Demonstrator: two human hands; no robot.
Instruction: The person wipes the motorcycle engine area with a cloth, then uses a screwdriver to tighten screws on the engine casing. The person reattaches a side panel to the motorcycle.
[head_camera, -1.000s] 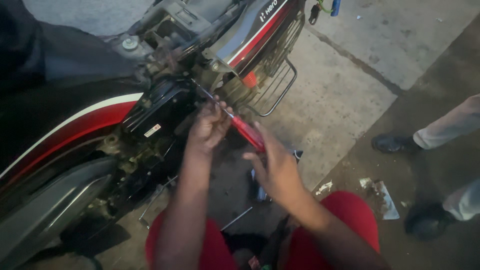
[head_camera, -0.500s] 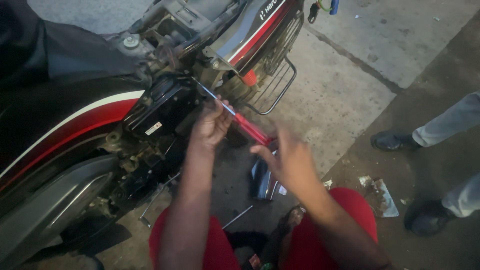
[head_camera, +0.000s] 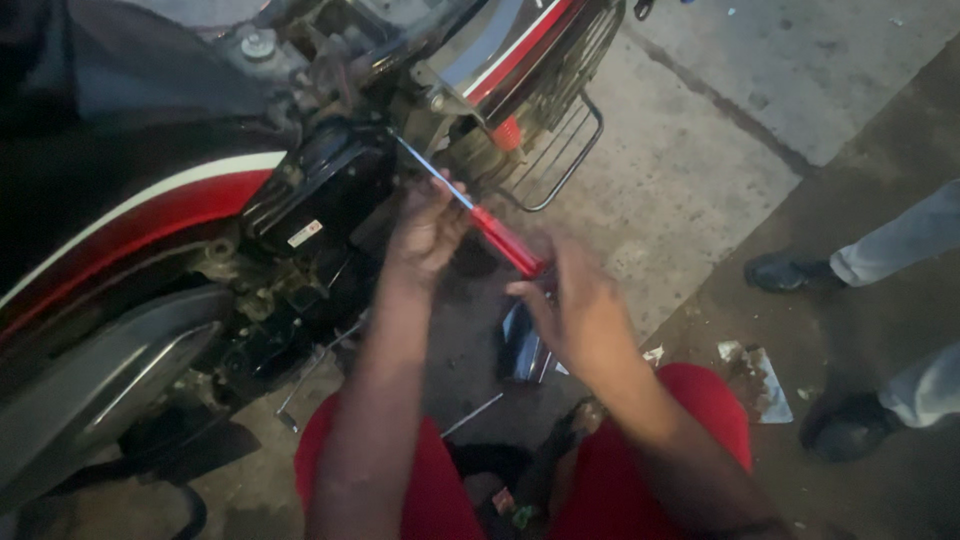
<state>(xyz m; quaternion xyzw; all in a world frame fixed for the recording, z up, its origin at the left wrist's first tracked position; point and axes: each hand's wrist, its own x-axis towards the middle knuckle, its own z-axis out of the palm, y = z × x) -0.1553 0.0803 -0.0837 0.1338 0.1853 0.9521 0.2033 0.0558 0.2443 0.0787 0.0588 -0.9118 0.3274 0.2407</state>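
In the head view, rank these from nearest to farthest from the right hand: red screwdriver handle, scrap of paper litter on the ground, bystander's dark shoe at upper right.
1. Red screwdriver handle: touching the right hand, at its fingertips.
2. Scrap of paper litter: on the ground, to the hand's right.
3. Bystander's dark shoe: farther right, near the concrete edge.

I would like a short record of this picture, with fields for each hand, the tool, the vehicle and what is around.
left hand: steadies the shaft of the screwdriver
right hand: grips its red handle end
tool tip: points into the motorcycle, near the black side box
ground: concrete floor, scrap of paper, thin metal rod
nearby: another person's shoes at right
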